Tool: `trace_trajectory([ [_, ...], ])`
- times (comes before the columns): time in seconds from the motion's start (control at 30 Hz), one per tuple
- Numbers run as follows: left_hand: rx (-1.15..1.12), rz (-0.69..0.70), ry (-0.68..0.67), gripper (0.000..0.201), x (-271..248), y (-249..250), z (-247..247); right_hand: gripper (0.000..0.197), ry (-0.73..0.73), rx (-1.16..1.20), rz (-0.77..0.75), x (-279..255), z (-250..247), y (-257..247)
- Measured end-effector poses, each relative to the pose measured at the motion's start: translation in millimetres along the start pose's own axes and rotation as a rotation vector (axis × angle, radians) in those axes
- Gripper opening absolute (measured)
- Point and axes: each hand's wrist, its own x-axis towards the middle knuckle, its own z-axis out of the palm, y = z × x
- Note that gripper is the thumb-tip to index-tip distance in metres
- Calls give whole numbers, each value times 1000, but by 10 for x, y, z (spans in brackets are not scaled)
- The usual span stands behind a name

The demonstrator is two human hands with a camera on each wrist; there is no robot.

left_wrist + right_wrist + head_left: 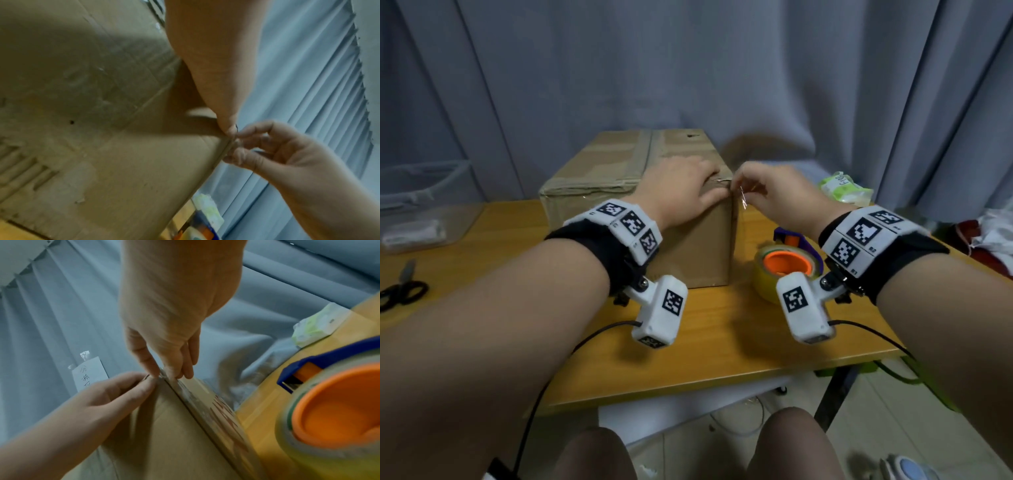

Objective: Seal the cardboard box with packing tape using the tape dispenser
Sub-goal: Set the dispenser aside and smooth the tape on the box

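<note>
A brown cardboard box (602,171) stands on the wooden table (722,342), its top flaps closed and old tape along the seam. My left hand (709,192) lies flat on the box's top near-right corner, with its straight fingers pressing there. My right hand (739,186) pinches a strip of clear tape (742,199) at that corner's vertical edge. The right wrist view shows the right hand (168,371) and the left hand (127,389) meeting at the corner. The tape dispenser (787,265), with an orange core, a yellowish roll and a blue handle, lies on the table right of the box, held by neither hand.
Black scissors (402,291) lie at the table's left edge. A clear plastic bin (421,205) stands behind them. A green-and-white packet (842,186) sits at the back right. Grey curtains (688,68) hang close behind the box.
</note>
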Motion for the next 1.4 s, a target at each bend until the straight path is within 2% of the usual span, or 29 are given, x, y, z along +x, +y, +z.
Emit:
trace_trajectory([
  [0.13, 31, -4, 52, 46, -123, -105, -24, 9, -57, -145, -55, 95, -93, -37],
  [0.23, 76, -22, 88, 48, -194, -67, 35, 6, -23, -208, -118, 123, -73, -77],
  [0.33, 56, -51, 119, 50, -205, -33, 63, 6, 26, -190, -121, 138, -1, -74],
  [0.47, 66, -62, 165, 49, -216, -23, 104, 9, 131, -33, -118, 115, 185, 14],
  [0.6, 63, -56, 192, 48, -219, -18, 133, 40, 202, 186, -18, 101, 284, 90],
  [0.7, 64, -57, 198, 49, -225, -17, 135, 45, 153, 210, 8, 90, 305, 168],
  [0.77, 63, -54, 212, 49, -228, -17, 145, 59, 100, 188, -3, 61, 361, 183],
  [0.93, 75, -58, 270, 48, -242, 19, 203, 125, -75, 63, 57, 3, 474, 192],
  [1.03, 98, -51, 331, 49, -263, 33, 260, 139, -92, -122, 93, -30, 494, 196],
  [1.13, 137, -40, 372, 52, -288, 63, 324, 130, -26, -146, 77, -35, 449, 126],
  [1.3, 138, 8, 396, 45, -312, 31, 315, 67, 70, -36, 47, 185, 190, 57],
  [1.4, 116, 30, 426, 39, -307, -13, 284, 41, 177, 125, 51, 227, 234, 108],
])
